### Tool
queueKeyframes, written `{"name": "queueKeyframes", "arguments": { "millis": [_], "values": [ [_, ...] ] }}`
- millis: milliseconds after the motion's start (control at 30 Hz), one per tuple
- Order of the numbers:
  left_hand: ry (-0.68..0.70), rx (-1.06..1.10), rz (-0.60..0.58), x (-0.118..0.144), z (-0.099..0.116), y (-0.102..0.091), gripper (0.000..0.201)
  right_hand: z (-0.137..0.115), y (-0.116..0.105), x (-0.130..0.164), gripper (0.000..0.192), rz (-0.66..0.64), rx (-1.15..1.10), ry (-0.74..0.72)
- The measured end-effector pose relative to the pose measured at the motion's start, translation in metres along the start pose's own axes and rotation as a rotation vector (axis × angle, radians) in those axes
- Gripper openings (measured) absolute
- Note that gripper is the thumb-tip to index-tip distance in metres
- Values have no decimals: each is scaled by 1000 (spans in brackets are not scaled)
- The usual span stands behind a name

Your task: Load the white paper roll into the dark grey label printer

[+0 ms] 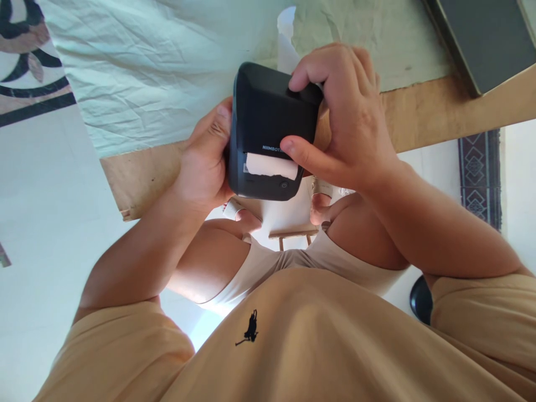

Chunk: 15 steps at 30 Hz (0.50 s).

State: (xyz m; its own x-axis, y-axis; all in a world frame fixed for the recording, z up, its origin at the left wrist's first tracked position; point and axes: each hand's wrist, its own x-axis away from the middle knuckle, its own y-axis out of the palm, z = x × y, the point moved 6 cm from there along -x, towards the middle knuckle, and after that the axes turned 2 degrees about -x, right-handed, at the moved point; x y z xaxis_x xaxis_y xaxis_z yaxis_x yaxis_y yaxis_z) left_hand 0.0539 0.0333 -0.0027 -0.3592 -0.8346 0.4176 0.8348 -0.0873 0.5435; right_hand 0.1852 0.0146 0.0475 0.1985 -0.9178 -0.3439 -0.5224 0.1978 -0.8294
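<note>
- A small label printer (pixel 272 128) is held up in the air between both hands, above the person's lap and in front of the near edge of the desk (pixel 439 109).
- The printer is a compact black box of matt plastic with rounded corners and smooth faces; small light lettering runs along the front, just above the paper slot.
- A strip of pale, slightly pinkish paper (pixel 271 166) curls out of the slot across the front, soft-edged and bowed like the end of a roll.
- A small round button sits below the paper, near the lower right corner of the front.
- The left hand (pixel 205 162) is closed around the printer's left side, thumb lying up along the edge and the palm cupped behind it.
- The right hand (pixel 347 117) wraps the printer's right side and top: fingers curled over the upper corner, thumb pressed flat across the front with its tip touching the right end of the paper strip.
- The desk is bare, tan wood with a plain straight edge; a creased, pale green cloth (pixel 159 72) covers much of it in soft folds.
- A dark, flat-sided box (pixel 486 39) with hard straight edges lies at the far right of the desk.
- The person wears a tan shirt (pixel 318 346) of smooth knit cloth with a small black embroidered figure on the chest.
</note>
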Motion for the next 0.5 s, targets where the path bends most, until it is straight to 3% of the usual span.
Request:
{"name": "queueKeyframes", "arguments": {
  "millis": [133,500],
  "values": [
    [112,-133,-105,0,7,7,24,-1,-1,0,49,12,-2,-3],
    [71,-81,-247,0,6,16,36,-1,-3,0,53,13,-25,-44]
  ]
}}
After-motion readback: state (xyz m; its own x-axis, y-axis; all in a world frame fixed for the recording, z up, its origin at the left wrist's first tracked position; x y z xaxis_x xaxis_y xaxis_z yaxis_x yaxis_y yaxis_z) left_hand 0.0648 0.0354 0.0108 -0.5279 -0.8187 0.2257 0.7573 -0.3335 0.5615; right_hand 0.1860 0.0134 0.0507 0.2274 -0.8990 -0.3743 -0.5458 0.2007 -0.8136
